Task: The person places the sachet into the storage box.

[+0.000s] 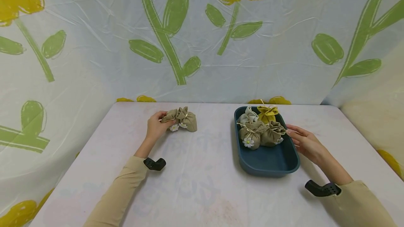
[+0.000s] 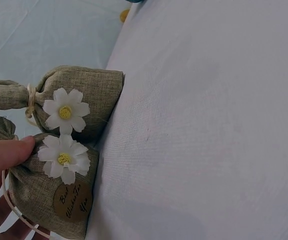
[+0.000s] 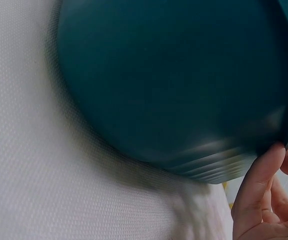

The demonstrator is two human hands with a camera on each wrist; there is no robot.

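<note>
At the table's back left, my left hand (image 1: 156, 127) pinches a brown burlap drawstring pouch (image 2: 49, 210), thumb across its front near the white flower. A second brown pouch (image 2: 84, 85), also with a white flower, stands upright right beside it. My right hand (image 1: 306, 144) rests against the right side of a dark blue tub (image 1: 265, 165). In the right wrist view, the thumb (image 3: 256, 180) touches the tub's outer wall near the rim. Inside the tub's far half sit a yellow pouch (image 1: 267, 115), a pale grey pouch (image 1: 248, 115) and two brown pouches (image 1: 250, 136).
A white cloth (image 1: 208, 171) covers the table. Behind it hangs a pale curtain (image 1: 104, 62) with yellow flowers and green leaves. Each wrist carries a black camera mount (image 1: 154, 164).
</note>
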